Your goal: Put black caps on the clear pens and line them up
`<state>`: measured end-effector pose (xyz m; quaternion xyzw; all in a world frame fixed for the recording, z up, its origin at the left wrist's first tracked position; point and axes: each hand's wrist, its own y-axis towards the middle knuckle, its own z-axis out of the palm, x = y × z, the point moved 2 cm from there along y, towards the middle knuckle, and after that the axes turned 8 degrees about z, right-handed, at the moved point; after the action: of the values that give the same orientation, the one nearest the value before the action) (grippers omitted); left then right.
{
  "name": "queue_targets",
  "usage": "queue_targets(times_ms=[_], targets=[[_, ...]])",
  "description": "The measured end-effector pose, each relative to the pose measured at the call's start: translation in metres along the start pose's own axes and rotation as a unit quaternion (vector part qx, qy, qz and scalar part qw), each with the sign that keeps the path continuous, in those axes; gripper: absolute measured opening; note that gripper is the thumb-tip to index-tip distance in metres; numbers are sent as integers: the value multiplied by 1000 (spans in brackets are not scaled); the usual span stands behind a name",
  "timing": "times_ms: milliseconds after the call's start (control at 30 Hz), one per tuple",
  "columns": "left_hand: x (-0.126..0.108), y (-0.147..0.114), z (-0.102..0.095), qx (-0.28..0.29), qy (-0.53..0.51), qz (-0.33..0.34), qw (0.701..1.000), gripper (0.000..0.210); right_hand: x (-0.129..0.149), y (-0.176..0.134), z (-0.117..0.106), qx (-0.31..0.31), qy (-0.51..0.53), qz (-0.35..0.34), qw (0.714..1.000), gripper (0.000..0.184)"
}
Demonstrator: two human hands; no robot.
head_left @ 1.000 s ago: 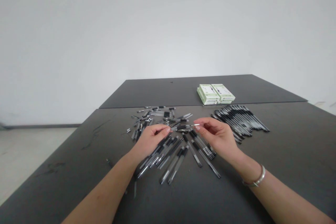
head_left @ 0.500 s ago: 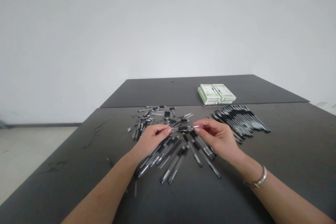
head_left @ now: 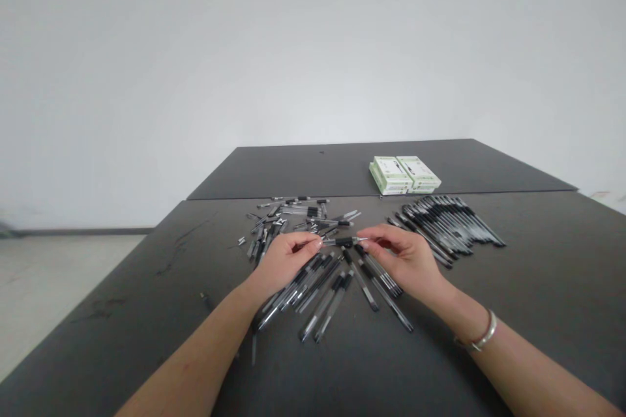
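Black-gripped pens (head_left: 333,308) lie loose on the worktop (head_left: 352,371), on our side of the held pen (head_left: 345,242). That held pen is between our two hands, its long axis running crosswise, and both hands are equally near. Our left hand (head_left: 288,259) is pinched on its left end; our right hand (head_left: 408,259) pinches a thin shiny piece (head_left: 362,239) at its right end. It looks slim, clear, with dark grip. Beyond it, rightward, are a pen row (head_left: 447,225), then green-white boxes (head_left: 405,176).
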<state>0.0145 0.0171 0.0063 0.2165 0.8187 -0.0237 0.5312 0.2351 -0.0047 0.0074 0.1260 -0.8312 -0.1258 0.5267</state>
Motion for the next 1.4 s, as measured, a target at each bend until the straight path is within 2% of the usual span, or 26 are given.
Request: queue_targets(times_ms=[367, 600, 733, 800, 933, 1033, 1167, 1400], targets=[[2, -3, 3, -31, 17, 32, 999, 23, -3, 0, 3, -13, -59, 3, 998, 17], [2, -2, 3, -24, 42, 50, 998, 22, -1, 0, 3, 33, -125, 10, 992, 37], [3, -1, 3, -31, 36, 33, 998, 22, -3, 0, 1, 64, -40, 33, 997, 22], [3, 0, 3, -33, 33, 30, 998, 22, -6, 0, 1, 59, -7, 34, 998, 25], [3, 1, 4, -28, 42, 31, 998, 22, -10, 1, 3, 34, -25, 26, 999, 13], [3, 0, 4, -26, 46, 33, 998, 22, -8, 1, 3, 26, -41, 31, 998, 13], [4, -2, 5, -24, 51, 41, 998, 21, -3, 0, 3, 50, -67, 35, 996, 19], [3, 0, 5, -19, 53, 49, 997, 20, -5, 0, 4, 103, -96, 67, 988, 42]])
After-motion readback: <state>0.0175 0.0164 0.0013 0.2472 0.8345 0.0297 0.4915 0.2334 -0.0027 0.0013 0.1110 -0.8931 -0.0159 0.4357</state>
